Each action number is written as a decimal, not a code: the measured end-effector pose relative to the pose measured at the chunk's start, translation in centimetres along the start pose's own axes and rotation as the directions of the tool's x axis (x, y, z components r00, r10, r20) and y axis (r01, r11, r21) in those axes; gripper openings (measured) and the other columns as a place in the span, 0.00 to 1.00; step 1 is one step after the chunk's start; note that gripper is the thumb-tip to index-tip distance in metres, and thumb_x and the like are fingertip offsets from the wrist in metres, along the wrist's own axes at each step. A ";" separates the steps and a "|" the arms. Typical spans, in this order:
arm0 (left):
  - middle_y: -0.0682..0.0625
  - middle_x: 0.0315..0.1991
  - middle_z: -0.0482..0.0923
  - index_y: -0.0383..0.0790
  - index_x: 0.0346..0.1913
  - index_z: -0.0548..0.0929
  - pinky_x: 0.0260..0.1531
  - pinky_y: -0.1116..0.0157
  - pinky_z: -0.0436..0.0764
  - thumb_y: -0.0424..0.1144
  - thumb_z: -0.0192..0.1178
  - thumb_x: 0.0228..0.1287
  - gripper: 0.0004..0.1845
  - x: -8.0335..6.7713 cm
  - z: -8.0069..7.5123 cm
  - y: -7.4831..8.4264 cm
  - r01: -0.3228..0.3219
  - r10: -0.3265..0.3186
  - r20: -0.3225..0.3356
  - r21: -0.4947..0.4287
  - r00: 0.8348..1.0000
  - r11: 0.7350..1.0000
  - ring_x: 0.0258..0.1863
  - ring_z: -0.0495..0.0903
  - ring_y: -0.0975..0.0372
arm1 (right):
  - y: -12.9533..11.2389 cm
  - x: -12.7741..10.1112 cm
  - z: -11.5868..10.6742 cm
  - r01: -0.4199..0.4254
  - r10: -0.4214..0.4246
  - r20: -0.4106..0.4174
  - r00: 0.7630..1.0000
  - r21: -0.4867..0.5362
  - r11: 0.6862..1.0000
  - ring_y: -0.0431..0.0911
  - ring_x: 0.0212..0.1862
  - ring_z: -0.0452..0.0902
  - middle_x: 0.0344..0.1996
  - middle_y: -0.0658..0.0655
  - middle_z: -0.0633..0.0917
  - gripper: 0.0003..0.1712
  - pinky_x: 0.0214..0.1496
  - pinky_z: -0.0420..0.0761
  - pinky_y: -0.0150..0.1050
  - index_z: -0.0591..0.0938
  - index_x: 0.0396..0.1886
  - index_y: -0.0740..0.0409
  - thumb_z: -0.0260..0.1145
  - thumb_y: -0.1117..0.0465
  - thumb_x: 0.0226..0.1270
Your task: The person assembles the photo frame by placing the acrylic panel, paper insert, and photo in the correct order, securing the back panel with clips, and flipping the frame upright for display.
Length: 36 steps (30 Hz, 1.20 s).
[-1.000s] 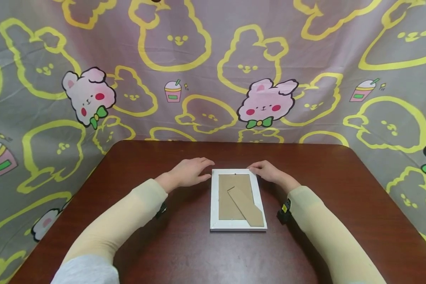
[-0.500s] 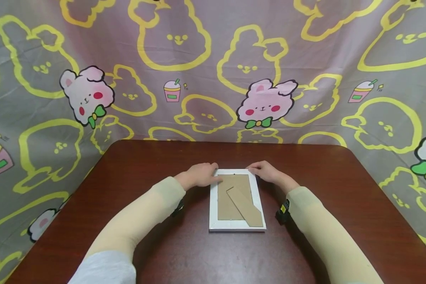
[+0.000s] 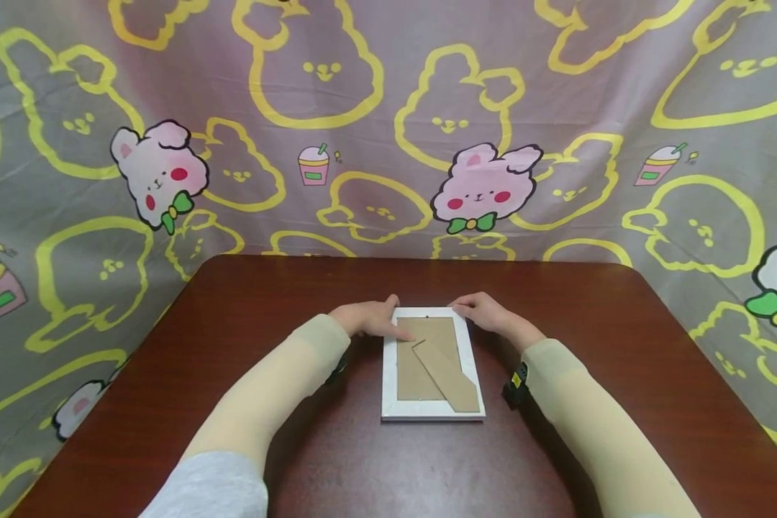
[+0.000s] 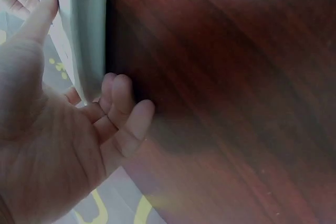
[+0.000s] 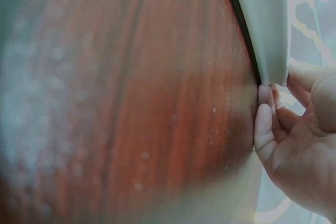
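A white picture frame (image 3: 390,374) lies face down on the table, its brown backing board (image 3: 414,378) up. The cardboard stand (image 3: 450,378) slants across that board. At the far left corner my left hand (image 3: 372,319) grips the frame, thumb over the back and fingers around the corner. My right hand (image 3: 488,314) pinches the far right corner. In the left wrist view the thumb (image 4: 44,17) lies on the frame's back, with curled fingers beside its side edge (image 4: 89,40). The right wrist view has fingertips (image 5: 265,93) at the frame's corner (image 5: 270,51).
The dark red-brown table (image 3: 285,446) has rounded far corners. Behind it and at both sides hangs a grey-pink curtain (image 3: 375,144) with yellow outlines and rabbit heads. A dark wrist camera (image 3: 515,387) sits below the right cuff.
My left hand has moved right from beside the frame onto its far left corner, the thumb coming over the back. My right hand and the frame have stayed nearly still.
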<state>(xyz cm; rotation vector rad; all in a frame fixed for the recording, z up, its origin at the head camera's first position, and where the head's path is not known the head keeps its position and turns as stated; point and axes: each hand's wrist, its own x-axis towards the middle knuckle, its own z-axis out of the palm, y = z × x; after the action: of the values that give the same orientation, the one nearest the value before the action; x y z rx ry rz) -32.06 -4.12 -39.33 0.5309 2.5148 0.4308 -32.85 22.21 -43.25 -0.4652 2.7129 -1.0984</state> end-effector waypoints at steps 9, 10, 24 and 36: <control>0.45 0.43 0.72 0.39 0.66 0.55 0.30 0.61 0.77 0.62 0.64 0.58 0.45 0.2 0.7 -0.2 -0.029 0.026 -0.033 -0.096 0.999 0.995 0.37 0.75 0.57 | 0.2 0.0 -0.3 0.023 -0.022 0.014 1.000 -0.028 0.999 0.49 0.40 0.75 0.45 0.62 0.84 0.15 0.44 0.74 0.44 0.83 0.51 0.66 0.56 0.63 0.75; 0.45 0.43 0.72 0.39 0.66 0.55 0.30 0.61 0.77 0.62 0.64 0.58 0.45 0.3 0.8 -0.2 -0.029 0.026 -0.036 -0.102 0.999 0.994 0.37 0.75 0.57 | 0.2 0.0 -0.4 0.017 -0.016 0.021 1.000 -0.026 1.000 0.49 0.40 0.75 0.45 0.62 0.84 0.15 0.43 0.75 0.43 0.83 0.51 0.66 0.56 0.62 0.75; 0.45 0.44 0.72 0.38 0.66 0.56 0.32 0.61 0.77 0.61 0.65 0.57 0.45 0.4 1.1 -0.1 -0.017 0.007 -0.077 -0.124 0.997 0.992 0.38 0.75 0.57 | -0.5 -1.5 -4.6 -0.079 0.078 0.010 0.997 0.122 0.989 0.60 0.54 0.74 0.53 0.69 0.78 0.24 0.54 0.75 0.54 0.73 0.60 0.72 0.47 0.56 0.80; 0.45 0.44 0.72 0.37 0.65 0.57 0.31 0.61 0.77 0.60 0.66 0.57 0.44 0.0 1.1 -0.3 -0.032 0.021 -0.069 -0.153 0.997 0.988 0.39 0.75 0.57 | 0.3 -4.6 -8.9 -0.068 0.068 -0.013 0.998 -0.019 0.998 0.62 0.52 0.75 0.54 0.74 0.77 0.27 0.46 0.78 0.50 0.68 0.64 0.72 0.51 0.54 0.78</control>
<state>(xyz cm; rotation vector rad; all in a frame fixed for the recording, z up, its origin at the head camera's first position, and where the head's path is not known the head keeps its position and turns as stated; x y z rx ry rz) -31.51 -4.21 -40.39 0.4978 2.5141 0.6570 -31.10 29.78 -36.90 -0.3677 2.7307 -1.0617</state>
